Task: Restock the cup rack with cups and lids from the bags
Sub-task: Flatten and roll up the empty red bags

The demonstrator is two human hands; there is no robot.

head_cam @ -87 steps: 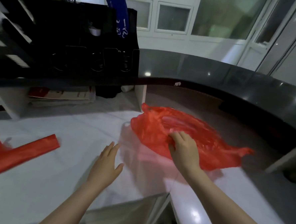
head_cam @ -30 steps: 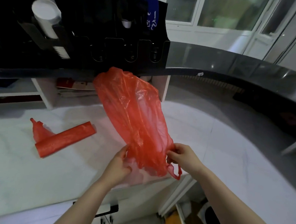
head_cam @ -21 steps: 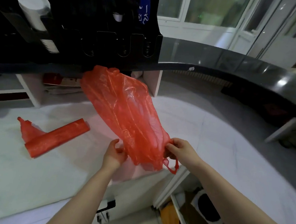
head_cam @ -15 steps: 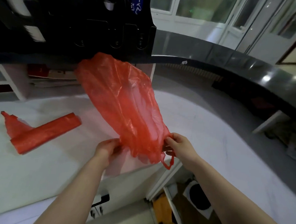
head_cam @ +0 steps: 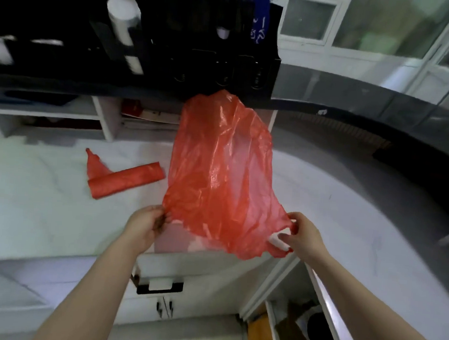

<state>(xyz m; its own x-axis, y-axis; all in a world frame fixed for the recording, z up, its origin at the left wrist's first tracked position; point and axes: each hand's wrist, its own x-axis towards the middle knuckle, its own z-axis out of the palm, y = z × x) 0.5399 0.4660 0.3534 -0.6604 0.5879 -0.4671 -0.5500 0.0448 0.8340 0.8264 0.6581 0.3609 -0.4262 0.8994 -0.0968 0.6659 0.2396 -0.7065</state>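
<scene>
Bag [head_cam: 223,175] looks empty: left hand [head_cam: 146,223] pinches its seven-o'clock edge, right hand [head_cam: 301,235] its four-o'clock edge. Next, I'd guess, drop it and open the roll [head_cam: 125,181] at nine.

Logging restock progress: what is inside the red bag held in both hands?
The red bag looks limp and translucent; no cup or lid shapes show through. Folds bunched between left hand and right hand hide their inside.

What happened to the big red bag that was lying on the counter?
The big red bag came up off the white counter and is held spread out. The left hand, free before, took hold of one edge; the right hand grips the other. The rolled red bag stayed put.
</scene>
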